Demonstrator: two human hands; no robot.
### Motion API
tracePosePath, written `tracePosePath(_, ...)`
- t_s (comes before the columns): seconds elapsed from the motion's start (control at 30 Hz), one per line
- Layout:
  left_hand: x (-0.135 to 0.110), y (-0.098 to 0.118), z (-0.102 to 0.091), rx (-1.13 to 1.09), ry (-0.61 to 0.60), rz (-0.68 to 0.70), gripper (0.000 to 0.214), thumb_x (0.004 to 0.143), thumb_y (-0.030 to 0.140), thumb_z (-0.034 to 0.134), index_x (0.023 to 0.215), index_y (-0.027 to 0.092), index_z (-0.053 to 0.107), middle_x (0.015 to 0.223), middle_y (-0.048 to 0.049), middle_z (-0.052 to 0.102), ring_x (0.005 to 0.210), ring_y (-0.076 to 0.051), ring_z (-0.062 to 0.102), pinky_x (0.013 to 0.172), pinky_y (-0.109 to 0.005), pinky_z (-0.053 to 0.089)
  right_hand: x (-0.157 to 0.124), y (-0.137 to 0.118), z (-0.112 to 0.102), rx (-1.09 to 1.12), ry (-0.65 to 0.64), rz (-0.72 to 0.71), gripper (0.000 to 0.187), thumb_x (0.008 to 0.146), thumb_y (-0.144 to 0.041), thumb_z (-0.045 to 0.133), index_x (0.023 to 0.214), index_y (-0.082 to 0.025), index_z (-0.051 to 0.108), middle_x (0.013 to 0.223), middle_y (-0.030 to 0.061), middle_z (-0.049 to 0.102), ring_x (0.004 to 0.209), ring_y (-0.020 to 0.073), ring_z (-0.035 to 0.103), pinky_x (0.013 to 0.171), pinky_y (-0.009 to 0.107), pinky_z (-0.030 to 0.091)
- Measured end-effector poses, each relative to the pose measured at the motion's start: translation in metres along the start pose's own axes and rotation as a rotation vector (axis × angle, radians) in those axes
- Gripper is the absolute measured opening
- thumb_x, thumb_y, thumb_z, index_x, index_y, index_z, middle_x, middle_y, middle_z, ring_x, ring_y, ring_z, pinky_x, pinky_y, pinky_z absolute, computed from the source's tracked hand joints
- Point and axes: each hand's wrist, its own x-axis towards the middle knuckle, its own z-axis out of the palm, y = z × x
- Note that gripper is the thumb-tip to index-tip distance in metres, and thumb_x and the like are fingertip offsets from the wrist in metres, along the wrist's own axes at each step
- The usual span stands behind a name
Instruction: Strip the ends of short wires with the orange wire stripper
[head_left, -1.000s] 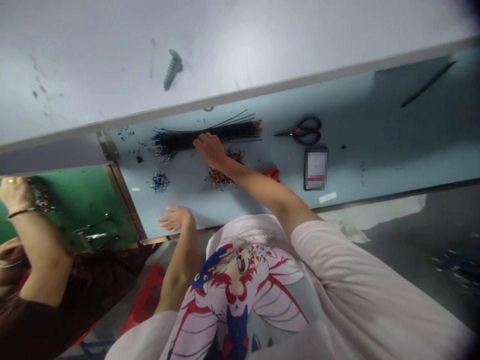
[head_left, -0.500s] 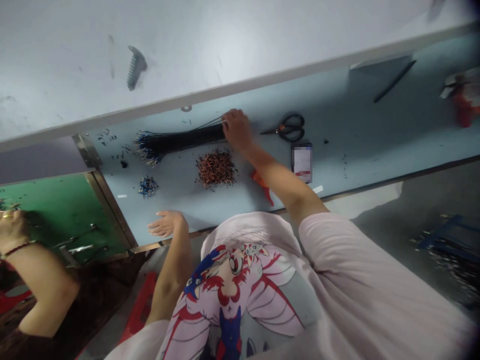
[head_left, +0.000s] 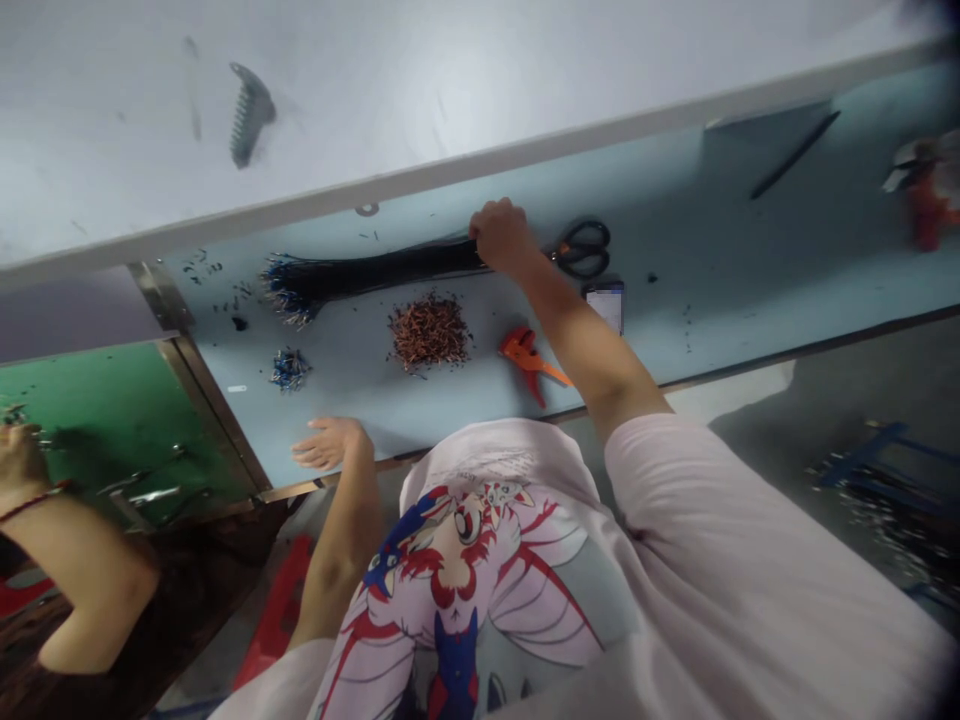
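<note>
A bundle of black wires point(head_left: 367, 276) with blue-tipped ends lies along the far side of the light blue table point(head_left: 750, 260). My right hand point(head_left: 501, 234) is closed in a fist round the right end of that bundle. My left hand point(head_left: 327, 442) rests flat at the table's near edge, fingers stretched out and holding nothing. A heap of small copper-coloured terminals point(head_left: 430, 331) sits between the two hands. Just right of the heap lies an orange-handled cutter point(head_left: 531, 361).
Black scissors point(head_left: 582, 248) and a phone point(head_left: 606, 302) lie beyond my right forearm. A small pile of blue pieces point(head_left: 289, 368) sits at the left. Another person's arm point(head_left: 67, 560) works over the green table point(head_left: 112, 420). A red tool point(head_left: 927, 195) stands far right.
My right hand slid rightward along the wire bundle from its middle to its right end and closed on it. The copper heap and orange cutter came into view. My left hand stayed put.
</note>
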Motion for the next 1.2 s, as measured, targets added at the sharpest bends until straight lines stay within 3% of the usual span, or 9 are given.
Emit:
tracePosePath(0.1, -0.002, 0.002, -0.004, 0.071, -0.034, 0.003, 0.063, 0.092, 0.046, 0.012, 0.142, 0.009, 0.020, 0.148, -0.0207, 0.028, 0.140, -0.030, 0.025, 0.112, -0.046, 0.028, -0.008, 0.013, -0.012, 0.034, 0.066, 0.077, 0.032, 0.095, -0.016, 0.029, 0.099, -0.009, 0.060, 0.104, 0.0138, 0.057, 0.105, 0.0250, 0.047, 0.088, 0.041, 0.037)
tracePosePath(0.2, -0.004, 0.004, -0.008, 0.119, -0.061, 0.009, 0.063, 0.091, 0.045, 0.008, 0.142, 0.008, 0.016, 0.148, -0.0232, 0.027, 0.140, -0.031, 0.023, 0.112, -0.047, 0.027, -0.023, 0.021, -0.016, 0.064, 0.115, 0.105, 0.027, 0.095, -0.019, 0.033, 0.103, -0.013, 0.058, 0.105, 0.0135, 0.058, 0.104, 0.0260, 0.049, 0.088, 0.041, 0.038)
tracePosePath(0.37, -0.005, 0.005, -0.011, 0.078, -0.056, 0.008, 0.063, 0.092, 0.046, 0.011, 0.141, 0.007, 0.018, 0.147, -0.0229, 0.028, 0.139, -0.031, 0.025, 0.112, -0.048, 0.026, -0.051, 0.023, -0.004, 0.096, 0.012, 0.074, 0.021, 0.092, -0.019, 0.040, 0.094, -0.012, 0.060, 0.100, 0.0137, 0.062, 0.101, 0.0256, 0.052, 0.088, 0.040, 0.038)
tracePosePath(0.53, -0.007, 0.007, -0.015, 0.035, -0.039, -0.025, 0.058, 0.092, 0.046, 0.015, 0.140, 0.016, 0.023, 0.149, -0.0152, 0.031, 0.139, -0.028, 0.027, 0.112, -0.049, 0.027, -0.065, 0.024, 0.012, 0.078, -0.004, 0.107, 0.017, 0.088, -0.016, 0.045, 0.093, -0.014, 0.061, 0.101, 0.0141, 0.062, 0.099, 0.0270, 0.053, 0.084, 0.040, 0.040)
tracePosePath(0.77, -0.004, 0.005, -0.010, 0.023, -0.026, -0.013, 0.058, 0.091, 0.048, 0.017, 0.139, 0.017, 0.025, 0.148, -0.0176, 0.032, 0.139, -0.031, 0.026, 0.111, -0.053, 0.028, -0.063, 0.023, 0.022, 0.105, 0.043, 0.092, 0.023, 0.091, -0.019, 0.041, 0.086, -0.012, 0.062, 0.097, 0.0156, 0.060, 0.104, 0.0291, 0.049, 0.085, 0.045, 0.039)
tracePosePath(0.97, 0.002, 0.000, 0.006, -0.045, 0.085, -0.012, 0.051, 0.090, 0.048, 0.028, 0.135, 0.025, 0.032, 0.144, -0.0142, 0.040, 0.136, -0.031, 0.034, 0.108, -0.052, 0.034, -0.049, 0.028, 0.017, 0.127, 0.087, 0.143, 0.018, 0.091, -0.020, 0.044, 0.094, -0.013, 0.061, 0.096, 0.0116, 0.064, 0.097, 0.0237, 0.054, 0.087, 0.038, 0.040)
tracePosePath(1.2, 0.001, 0.002, 0.001, -0.011, 0.032, -0.011, 0.056, 0.092, 0.048, 0.024, 0.137, 0.016, 0.029, 0.145, -0.0181, 0.036, 0.136, -0.031, 0.033, 0.111, -0.048, 0.031, -0.040, 0.031, 0.012, 0.136, 0.123, 0.220, 0.023, 0.094, -0.024, 0.039, 0.100, -0.011, 0.057, 0.097, 0.0136, 0.063, 0.093, 0.0213, 0.055, 0.083, 0.036, 0.040)
